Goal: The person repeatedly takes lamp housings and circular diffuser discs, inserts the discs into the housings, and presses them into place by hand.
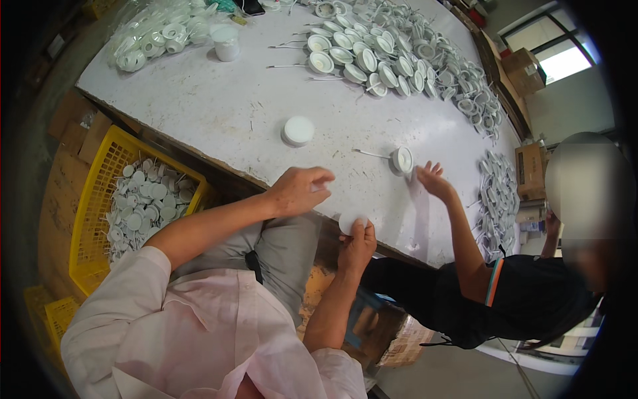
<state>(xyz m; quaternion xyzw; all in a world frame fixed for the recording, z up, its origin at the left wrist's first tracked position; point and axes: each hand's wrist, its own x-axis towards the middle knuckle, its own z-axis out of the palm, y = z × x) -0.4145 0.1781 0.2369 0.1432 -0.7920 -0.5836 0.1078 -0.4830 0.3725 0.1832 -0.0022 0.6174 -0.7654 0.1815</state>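
White, round, flat plastic disc (348,221) is held in the person's right hand (357,245) at the near edge of the grey-white worktop (232,113). Fingers (362,233) of that hand are clamped on the disc's lower rim. The disc's flat face is turned up and toward the camera; being round, it shows no long axis.

Left hand (299,191): curled at the worktop edge, just left of the disc, fingers drawn together; a small pale item may be pinched at the tips, too small to tell.

Counts, as visible:
- One short white round plastic cap (298,130) standing alone mid-worktop, flat top up.
- One white round fitting with a thin wire lead (401,159), wire running off to the left; it lies just beside the open hand of a second person (433,178) in a dark shirt, who reaches in from the right.
- One large heap of white round fittings (399,56) along the far side, more than can be counted, several with wire leads pointing left.
- One smaller heap of the same fittings (497,199) at the right edge.
- One clear plastic bag of white parts (156,33) at the far left corner, with one white cylindrical cup (226,42) beside it.
- One yellow plastic mesh crate (100,199) below the worktop to the left, holding many white discs.
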